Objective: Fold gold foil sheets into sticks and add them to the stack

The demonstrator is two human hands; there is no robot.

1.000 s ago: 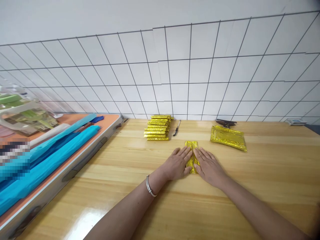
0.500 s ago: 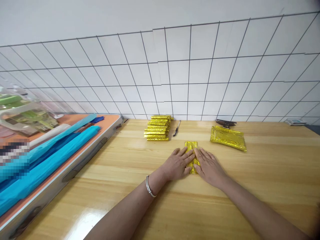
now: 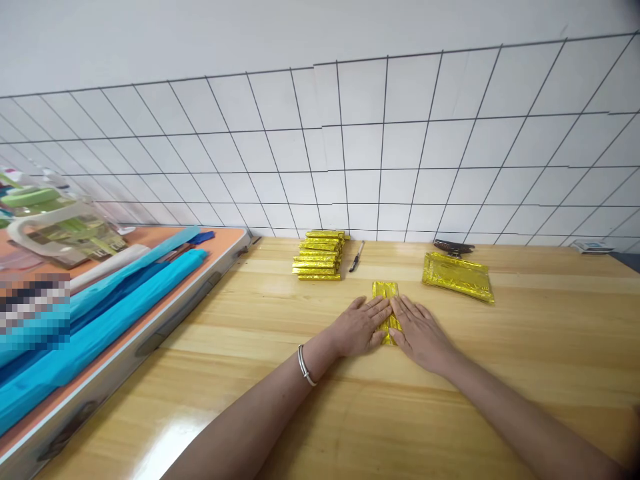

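Observation:
A piece of shiny gold foil (image 3: 385,289) lies on the wooden table with its long side pointing away from me. My left hand (image 3: 363,325) rests flat on its left side, fingers stretched out. From the right, my right hand (image 3: 419,332) presses on it, also with fingers extended. The fingertips of both hands come close together over the middle of the foil and cover part of it. Beyond my left hand lies a stack of narrow folded gold foil strips (image 3: 320,257). A flat pile of gold foil sheets (image 3: 460,276) is beyond my right hand.
A pen (image 3: 357,257) lies beside the strip stack. Behind the foil sheets sits a dark hair clip (image 3: 453,247). On the left, an orange-topped board (image 3: 233,239) bears blue fabric (image 3: 125,313) and a clear jug with a green lid (image 3: 70,230). A tiled wall (image 3: 360,147) closes off the back.
My hands stay flat on the foil, with only a slight shift of the fingers. The whole view has turned a little, so things at the left appear farther right.

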